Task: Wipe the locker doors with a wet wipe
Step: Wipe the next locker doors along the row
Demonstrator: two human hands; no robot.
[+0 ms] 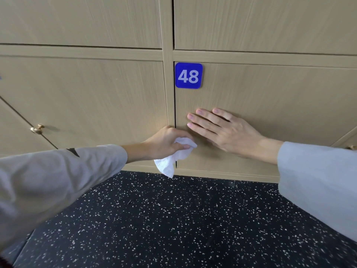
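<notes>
A light wood locker door [270, 97] with a blue plate marked 48 [188, 75] fills the right middle of the head view. My right hand [222, 130] lies flat against this door, fingers spread and pointing up-left. My left hand [166, 143] is closed around a crumpled white wet wipe [173, 157] at the door's lower left edge, over the gap beside the frame post. Part of the wipe hangs down below my fist toward the floor.
Another locker door [87, 97] is to the left, with a brass knob [37, 129] at the far left. A second knob [350, 147] shows at the right edge. More doors run above. Below lies a black speckled floor [173, 219].
</notes>
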